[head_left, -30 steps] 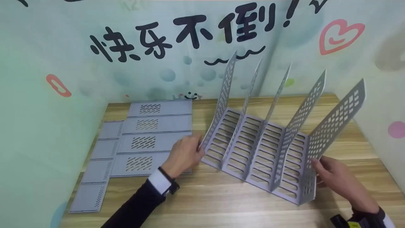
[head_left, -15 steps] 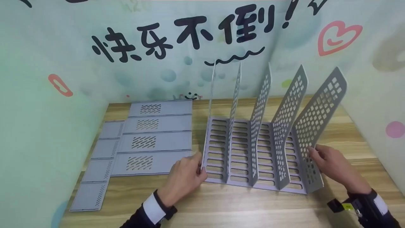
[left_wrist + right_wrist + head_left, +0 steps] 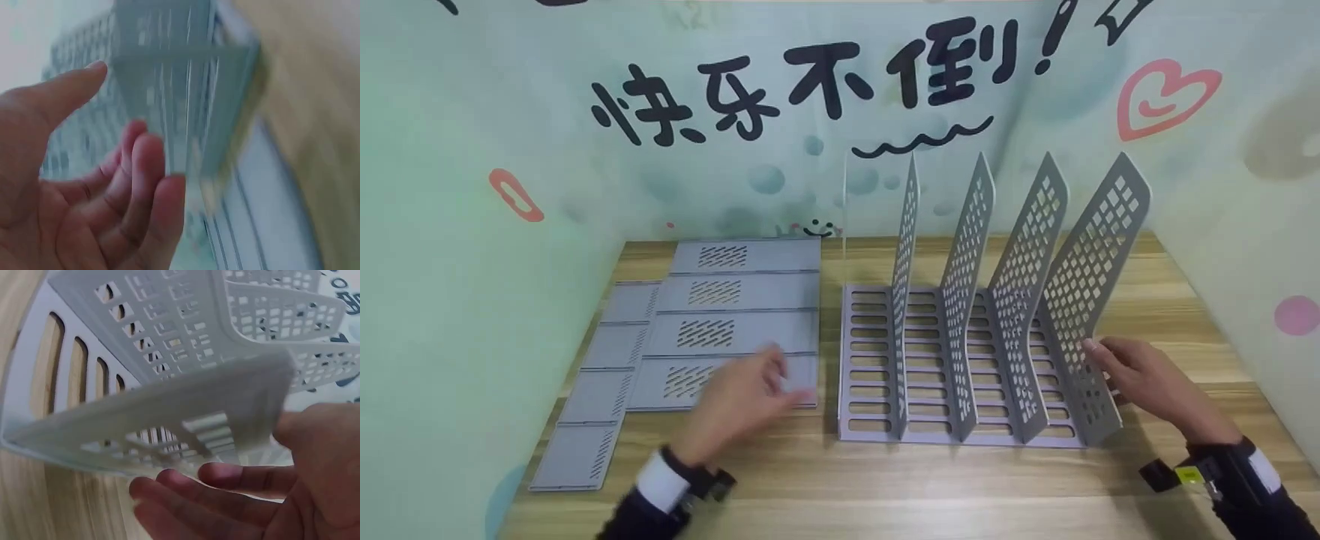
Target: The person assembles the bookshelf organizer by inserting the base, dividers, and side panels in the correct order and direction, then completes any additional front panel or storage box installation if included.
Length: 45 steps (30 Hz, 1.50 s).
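A grey file rack (image 3: 960, 352) with several upright perforated dividers and a slotted base stands on the wooden table. My right hand (image 3: 1155, 386) holds its rightmost divider by the front edge. In the right wrist view the thumb goes behind that divider (image 3: 225, 405), with the fingers (image 3: 225, 506) along its outer face. My left hand (image 3: 739, 405) is off the rack, over the near right corner of a flat grey panel (image 3: 780, 292), with nothing in it. The left wrist view is blurred; there its thumb and fingers (image 3: 149, 169) are spread apart, the rack beyond them.
The flat panel has slanted slots in several rows. A narrower jointed grey strip (image 3: 585, 442) lies along its left side. Printed cloth walls (image 3: 720, 187) close in the wooden table (image 3: 930, 495) at the back and sides.
The rack has turned and come down until its front edge runs nearly straight across. My left hand has let go of its left side and moved left; the right hand keeps hold.
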Motion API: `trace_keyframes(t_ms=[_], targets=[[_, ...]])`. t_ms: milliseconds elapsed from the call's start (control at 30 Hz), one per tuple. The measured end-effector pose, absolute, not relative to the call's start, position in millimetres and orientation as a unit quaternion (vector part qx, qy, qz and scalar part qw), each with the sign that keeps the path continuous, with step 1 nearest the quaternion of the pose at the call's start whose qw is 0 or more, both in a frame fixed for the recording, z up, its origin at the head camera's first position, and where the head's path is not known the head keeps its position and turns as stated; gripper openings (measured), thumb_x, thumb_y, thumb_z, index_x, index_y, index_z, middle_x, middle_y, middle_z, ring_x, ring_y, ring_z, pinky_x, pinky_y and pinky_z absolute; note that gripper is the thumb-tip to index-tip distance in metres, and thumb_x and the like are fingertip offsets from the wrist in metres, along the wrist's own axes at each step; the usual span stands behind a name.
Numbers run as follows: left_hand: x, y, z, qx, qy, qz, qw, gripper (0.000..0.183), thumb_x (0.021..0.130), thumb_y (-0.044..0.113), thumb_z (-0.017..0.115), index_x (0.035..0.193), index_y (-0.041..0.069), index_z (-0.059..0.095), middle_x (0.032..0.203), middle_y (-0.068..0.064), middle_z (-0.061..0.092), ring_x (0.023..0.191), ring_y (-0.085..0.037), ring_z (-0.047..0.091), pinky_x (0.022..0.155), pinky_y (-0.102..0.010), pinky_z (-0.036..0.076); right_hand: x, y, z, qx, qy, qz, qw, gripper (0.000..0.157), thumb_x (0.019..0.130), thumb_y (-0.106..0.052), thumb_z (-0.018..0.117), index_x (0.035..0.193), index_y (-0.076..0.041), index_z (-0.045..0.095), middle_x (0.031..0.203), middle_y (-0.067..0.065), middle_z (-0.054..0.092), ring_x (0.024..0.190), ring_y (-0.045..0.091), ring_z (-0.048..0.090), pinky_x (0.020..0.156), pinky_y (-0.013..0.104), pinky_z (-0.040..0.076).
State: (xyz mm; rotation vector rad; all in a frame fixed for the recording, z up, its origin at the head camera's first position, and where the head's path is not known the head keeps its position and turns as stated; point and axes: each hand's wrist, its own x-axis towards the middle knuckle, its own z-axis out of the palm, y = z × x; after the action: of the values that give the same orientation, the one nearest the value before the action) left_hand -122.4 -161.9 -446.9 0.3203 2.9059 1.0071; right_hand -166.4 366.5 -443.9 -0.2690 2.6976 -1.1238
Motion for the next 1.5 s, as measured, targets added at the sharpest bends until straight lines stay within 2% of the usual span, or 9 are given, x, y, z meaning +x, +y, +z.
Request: trace_keyframes(t_ms=[100, 233, 367, 600, 767, 867, 1233, 1333, 1500], targets=[[-140.3, -208.5, -447.7, 0.022, 0.952, 0.304, 0.006, 0.065, 0.091, 0.056, 0.07, 0.122, 0.001, 0.058, 0.108, -0.018, 0.068, 0.094, -0.032, 0.066, 0.076, -0.046, 0.056, -161.6, 373.6, -442.8, -0.053, 0.908, -0.404, 0.098, 0.061, 0.11, -0.041, 0.04, 0.124, 0.017, 0.056, 0.11, 0.031, 0.066, 0.086, 0.035, 0.072, 0.067, 0.042, 0.062], [-152.2, -259.2, -459.7, -0.055, 0.96, 0.272, 0.029, 0.088, 0.096, 0.048, 0.067, 0.146, -0.015, 0.032, 0.134, -0.043, 0.044, 0.12, -0.057, 0.048, 0.096, -0.066, 0.044, -148.8, 381.0, -437.9, -0.043, 0.909, -0.413, 0.042, 0.053, 0.111, -0.034, 0.04, 0.112, 0.015, 0.058, 0.101, 0.027, 0.069, 0.078, 0.026, 0.073, 0.065, 0.037, 0.062], [-154.8, -278.9, -473.3, -0.106, 0.963, 0.24, 0.062, 0.096, 0.092, 0.046, 0.072, 0.143, -0.022, 0.027, 0.133, -0.051, 0.033, 0.12, -0.065, 0.039, 0.095, -0.072, 0.041, -134.8, 376.7, -432.9, -0.068, 0.914, -0.399, -0.021, 0.038, 0.111, -0.022, 0.044, 0.102, 0.01, 0.062, 0.097, 0.025, 0.07, 0.074, 0.015, 0.072, 0.061, 0.03, 0.061], [-162.8, -284.3, -483.1, -0.148, 0.968, 0.197, 0.052, 0.091, 0.079, 0.048, 0.085, 0.12, -0.022, 0.044, 0.108, -0.042, 0.042, 0.104, -0.058, 0.046, 0.079, -0.063, 0.049, -118.0, 355.7, -427.9, -0.111, 0.927, -0.349, -0.08, 0.017, 0.104, -0.012, 0.059, 0.105, 0.003, 0.067, 0.105, 0.022, 0.071, 0.083, -0.001, 0.065, 0.067, 0.015, 0.054], [-170.5, -290.9, -484.4, -0.165, 0.966, 0.184, 0.076, 0.103, 0.071, 0.052, 0.09, 0.117, -0.026, 0.04, 0.105, -0.043, 0.046, 0.104, -0.057, 0.049, 0.086, -0.062, 0.047, -111.0, 348.3, -427.6, -0.11, 0.931, -0.332, -0.104, 0.008, 0.1, -0.012, 0.067, 0.102, -0.005, 0.07, 0.103, 0.015, 0.073, 0.091, -0.009, 0.058, 0.075, 0.004, 0.046], [-172.3, -295.2, -485.9, -0.17, 0.961, 0.199, 0.085, 0.106, 0.071, 0.051, 0.091, 0.118, -0.028, 0.038, 0.107, -0.046, 0.049, 0.104, -0.058, 0.051, 0.088, -0.062, 0.047, -108.5, 346.1, -428.2, -0.12, 0.928, -0.334, -0.115, 0.006, 0.098, -0.009, 0.069, 0.102, -0.006, 0.071, 0.101, 0.01, 0.073, 0.093, -0.01, 0.058, 0.077, 0.004, 0.045], [-174.6, -308.7, -486.8, -0.15, 0.959, 0.211, 0.119, 0.107, 0.072, 0.059, 0.087, 0.117, -0.029, 0.048, 0.108, -0.041, 0.053, 0.101, -0.051, 0.053, 0.088, -0.061, 0.048, -106.7, 340.3, -433.6, -0.15, 0.91, -0.367, -0.12, 0.027, 0.093, -0.002, 0.072, 0.118, 0.005, 0.062, 0.12, 0.023, 0.065, 0.105, -0.01, 0.053, 0.083, 0.006, 0.046], [-173.2, -310.7, -488.4, -0.145, 0.96, 0.211, 0.117, 0.101, 0.07, 0.059, 0.088, 0.11, -0.027, 0.053, 0.101, -0.036, 0.055, 0.092, -0.045, 0.054, 0.082, -0.058, 0.05, -107.0, 340.5, -436.5, -0.172, 0.91, -0.356, -0.128, 0.031, 0.091, 0.0, 0.074, 0.12, 0.006, 0.063, 0.121, 0.023, 0.065, 0.108, -0.002, 0.056, 0.083, 0.006, 0.045], [-173.5, -313.1, -484.5, -0.151, 0.955, 0.221, 0.13, 0.102, 0.072, 0.06, 0.086, 0.113, -0.027, 0.05, 0.103, -0.036, 0.053, 0.092, -0.043, 0.052, 0.082, -0.057, 0.05, -107.4, 341.9, -439.4, -0.211, 0.92, -0.3, -0.137, 0.039, 0.089, -0.003, 0.077, 0.126, 0.002, 0.066, 0.138, 0.023, 0.056, 0.123, 0.037, 0.054, 0.098, 0.012, 0.037]])
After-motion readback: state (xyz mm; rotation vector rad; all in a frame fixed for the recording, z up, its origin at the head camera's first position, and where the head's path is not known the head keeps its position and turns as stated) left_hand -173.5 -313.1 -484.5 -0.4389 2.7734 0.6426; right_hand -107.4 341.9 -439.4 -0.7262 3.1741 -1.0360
